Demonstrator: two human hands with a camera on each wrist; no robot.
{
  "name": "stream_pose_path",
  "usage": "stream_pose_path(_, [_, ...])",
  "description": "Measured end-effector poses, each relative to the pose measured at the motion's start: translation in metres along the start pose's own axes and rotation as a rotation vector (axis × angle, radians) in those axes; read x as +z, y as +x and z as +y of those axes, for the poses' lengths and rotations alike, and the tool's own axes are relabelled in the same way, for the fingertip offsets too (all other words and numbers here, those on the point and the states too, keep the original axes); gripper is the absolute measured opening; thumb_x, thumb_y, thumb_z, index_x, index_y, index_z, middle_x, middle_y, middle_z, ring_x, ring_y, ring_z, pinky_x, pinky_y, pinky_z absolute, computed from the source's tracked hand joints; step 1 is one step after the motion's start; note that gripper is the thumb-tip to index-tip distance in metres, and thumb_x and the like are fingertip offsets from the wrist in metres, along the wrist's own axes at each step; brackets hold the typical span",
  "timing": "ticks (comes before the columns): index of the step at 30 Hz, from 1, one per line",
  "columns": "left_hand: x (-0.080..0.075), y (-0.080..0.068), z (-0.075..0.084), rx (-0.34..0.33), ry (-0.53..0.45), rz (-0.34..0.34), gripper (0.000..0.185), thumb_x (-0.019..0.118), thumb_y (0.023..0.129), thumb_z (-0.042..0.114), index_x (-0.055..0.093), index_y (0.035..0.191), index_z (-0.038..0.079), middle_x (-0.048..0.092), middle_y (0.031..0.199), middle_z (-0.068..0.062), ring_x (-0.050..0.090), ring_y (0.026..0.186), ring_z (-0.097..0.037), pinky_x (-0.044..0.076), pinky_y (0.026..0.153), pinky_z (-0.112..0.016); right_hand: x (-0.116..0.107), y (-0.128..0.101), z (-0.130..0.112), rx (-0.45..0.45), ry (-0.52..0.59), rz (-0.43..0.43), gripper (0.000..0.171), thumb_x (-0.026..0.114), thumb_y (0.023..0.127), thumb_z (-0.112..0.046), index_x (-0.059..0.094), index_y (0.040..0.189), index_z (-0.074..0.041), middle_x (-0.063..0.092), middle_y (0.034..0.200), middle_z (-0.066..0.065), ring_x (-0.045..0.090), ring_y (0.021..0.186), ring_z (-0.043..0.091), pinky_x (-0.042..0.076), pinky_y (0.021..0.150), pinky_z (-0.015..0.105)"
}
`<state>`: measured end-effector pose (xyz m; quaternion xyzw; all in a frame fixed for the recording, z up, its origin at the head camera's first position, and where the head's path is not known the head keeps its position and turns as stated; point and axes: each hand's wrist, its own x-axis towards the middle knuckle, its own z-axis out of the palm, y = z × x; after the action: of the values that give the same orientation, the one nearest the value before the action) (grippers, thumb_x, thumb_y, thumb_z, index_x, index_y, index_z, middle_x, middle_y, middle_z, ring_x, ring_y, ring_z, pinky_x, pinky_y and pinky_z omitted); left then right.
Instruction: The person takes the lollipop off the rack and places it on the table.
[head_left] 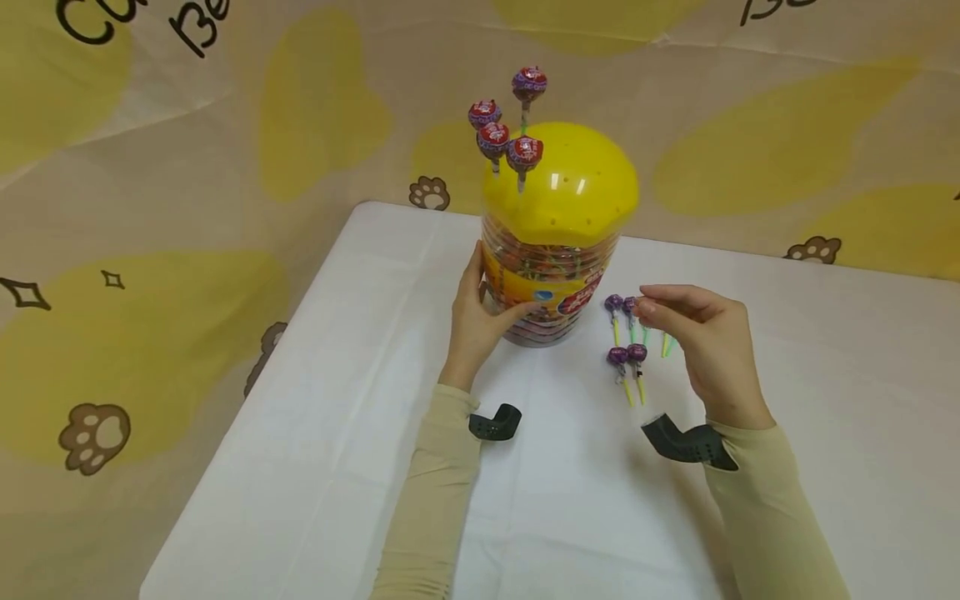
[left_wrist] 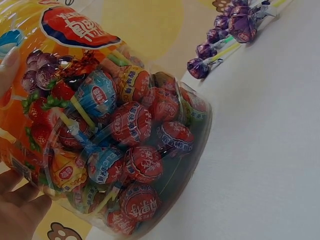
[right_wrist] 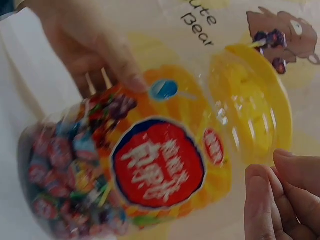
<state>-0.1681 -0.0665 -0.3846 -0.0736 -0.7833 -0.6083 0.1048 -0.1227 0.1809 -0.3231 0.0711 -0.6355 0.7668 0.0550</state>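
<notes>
Lollipop (head_left: 628,306) pinched in the right hand (head_left: 701,350), just right of the jar (head_left: 551,275), by the loose ones (head_left: 628,358) on the table (head_left: 375,417). Long axis along the stick: head toward the jar, stick toward the person, roughly. Left hand (head_left: 480,321) curls round the jar's side. Judgement: keep the jar steadied and grip low on the stick, so it goes straight into a hole in the lid (head_left: 570,183).

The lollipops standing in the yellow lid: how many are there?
4, all at the lid's back left: one highest, one furthest left, two lower in front. None seems hidden.
</notes>
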Motion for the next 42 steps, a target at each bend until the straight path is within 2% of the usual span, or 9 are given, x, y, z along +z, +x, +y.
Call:
stream_pose_path(15, [0.001,0.000,-0.001,-0.021,-0.025,0.004,0.100,0.080,0.076,0.018,0.015,0.152,0.010,0.023,0.154,-0.007,0.023,0.140,-0.017,0.024,0.114,-0.033,0.054,0.019,-0.030,-0.185,0.007,-0.030,0.017,0.070,0.081,0.005,0.069,0.097,0.010,0.070,0.093,0.012,0.066,0.079,0.022,0.057,0.077,0.027])
stream_pose_path(28, [0.000,0.001,0.001,-0.031,-0.022,-0.001,0.098,0.079,0.078,0.019,0.015,0.152,0.011,0.022,0.154,-0.006,0.023,0.140,-0.017,0.025,0.114,-0.034,0.086,0.028,-0.046,-0.211,-0.071,-0.021,0.020,0.072,0.083,-0.006,0.071,0.101,0.003,0.070,0.095,0.011,0.065,0.088,0.024,0.054,0.086,0.027])
stream_pose_path(36, [0.001,0.001,0.000,-0.019,-0.014,-0.003,0.097,0.078,0.079,0.018,0.015,0.152,0.012,0.022,0.154,-0.007,0.022,0.140,-0.018,0.025,0.114,-0.035,0.107,0.044,-0.050,-0.336,-0.111,-0.008,0.019,0.071,0.083,-0.001,0.070,0.100,0.007,0.069,0.096,0.015,0.066,0.088,0.026,0.057,0.081,0.032])
stream_pose_path(42, [0.000,0.000,0.000,-0.036,-0.007,-0.004,0.096,0.078,0.079,0.019,0.015,0.152,0.013,0.022,0.154,-0.006,0.022,0.140,-0.019,0.025,0.114,-0.035,0.116,0.050,-0.052,-0.382,-0.219,0.034,0.022,0.072,0.083,-0.004,0.070,0.101,0.007,0.070,0.095,0.013,0.067,0.088,0.021,0.056,0.081,0.031])
